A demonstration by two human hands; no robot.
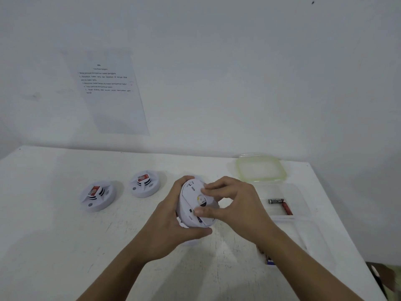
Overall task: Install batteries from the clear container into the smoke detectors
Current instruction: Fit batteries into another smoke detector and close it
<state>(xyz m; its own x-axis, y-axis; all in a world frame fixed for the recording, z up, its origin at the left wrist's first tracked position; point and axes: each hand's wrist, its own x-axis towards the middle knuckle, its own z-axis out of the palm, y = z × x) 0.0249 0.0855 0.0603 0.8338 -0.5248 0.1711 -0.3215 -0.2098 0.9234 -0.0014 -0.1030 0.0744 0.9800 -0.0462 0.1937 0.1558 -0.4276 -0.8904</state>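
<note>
Both forearms reach in from 6 o'clock and meet over the middle of the white surface. Between them, the left hand grasps a white smoke detector, lifted clear of the surface and tipped so its back faces the camera. Its fingers curl over the rim at 12 o'clock and its thumb hooks under the rim at 6 o'clock. The right hand comes in from 3 o'clock with bent fingers clenched onto that back face, fingertips above and thumb below a dark opening beside a yellow label. I cannot tell whether a battery sits in the opening.

At 9 o'clock of the held unit a second smoke detector lies face up on the surface, and a third smoke detector sits just beside it toward 10 o'clock. Each has a red-and-white tag on top.

At 3 o'clock stands the clear container, open, with a black battery and a red battery touching at one end inside it. Its green-rimmed lid lies at 1 o'clock, against the container's far edge. Toward 5 o'clock a small blue-and-dark item shows, half hidden by the right forearm.

On the wall at 11 o'clock hangs a printed sheet, its text too blurred to read
</note>
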